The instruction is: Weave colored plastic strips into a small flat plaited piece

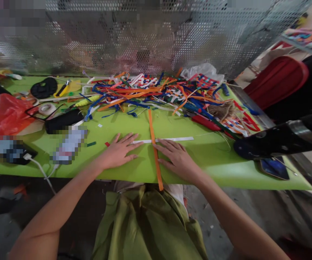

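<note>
An orange strip (pixel 156 162) runs front to back on the green table (pixel 123 124), its near end sticking out past the front edge. It crosses a white strip (pixel 181 139) that lies left to right. My left hand (pixel 120 151) rests flat with fingers spread, its fingertips at the white strip's left end. On the other side, my right hand (pixel 176 157) lies palm down, fingers apart, its fingertips on the crossing and the white strip. Neither hand grips anything.
Behind is a heap of coloured strips (pixel 145 92) and woven pieces. A black bottle (pixel 275 141) lies at the right. At the left are a black case (pixel 63 121), phones, a cable and a red plastic bag (pixel 9 117). Perforated metal (pixel 112 43) stands behind the table.
</note>
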{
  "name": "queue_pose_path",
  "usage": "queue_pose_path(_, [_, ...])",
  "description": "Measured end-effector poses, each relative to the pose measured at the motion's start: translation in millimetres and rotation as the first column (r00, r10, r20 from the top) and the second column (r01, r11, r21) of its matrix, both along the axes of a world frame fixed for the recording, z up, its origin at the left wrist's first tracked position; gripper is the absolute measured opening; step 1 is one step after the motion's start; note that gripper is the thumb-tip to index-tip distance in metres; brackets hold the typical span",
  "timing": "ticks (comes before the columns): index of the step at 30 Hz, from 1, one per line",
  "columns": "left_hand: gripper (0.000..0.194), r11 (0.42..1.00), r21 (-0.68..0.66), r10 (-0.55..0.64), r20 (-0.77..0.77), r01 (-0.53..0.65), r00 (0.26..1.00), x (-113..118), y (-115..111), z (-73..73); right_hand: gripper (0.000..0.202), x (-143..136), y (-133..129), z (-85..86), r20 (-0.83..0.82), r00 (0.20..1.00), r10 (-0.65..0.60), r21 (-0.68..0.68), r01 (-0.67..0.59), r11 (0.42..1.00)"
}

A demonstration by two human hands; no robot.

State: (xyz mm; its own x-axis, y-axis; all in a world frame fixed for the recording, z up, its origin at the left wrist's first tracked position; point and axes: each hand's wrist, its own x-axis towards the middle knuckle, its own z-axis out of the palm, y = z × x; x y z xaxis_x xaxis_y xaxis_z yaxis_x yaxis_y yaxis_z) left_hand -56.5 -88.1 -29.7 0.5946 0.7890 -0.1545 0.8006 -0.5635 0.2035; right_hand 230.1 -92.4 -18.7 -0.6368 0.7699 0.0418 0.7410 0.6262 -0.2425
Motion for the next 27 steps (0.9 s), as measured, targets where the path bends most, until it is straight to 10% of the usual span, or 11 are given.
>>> queue_pose_path(12, [0.053,0.995,0.010,0.101,-0.027,-0.101,0.994,-29.3,0.6,8.6,0.050,-3.7,-4.7,-6.3,0.094,0.992,-0.083,0.050,0.078,0.996])
queue_pose_path(27, [0.066,0.896,0.225,0.389,0.018,-0.383,0.921,-68.5,-95.1,-9.1,0.055,0.0,-5.0,-21.8,0.038,0.995,-0.090,0.137,0.084,0.987])
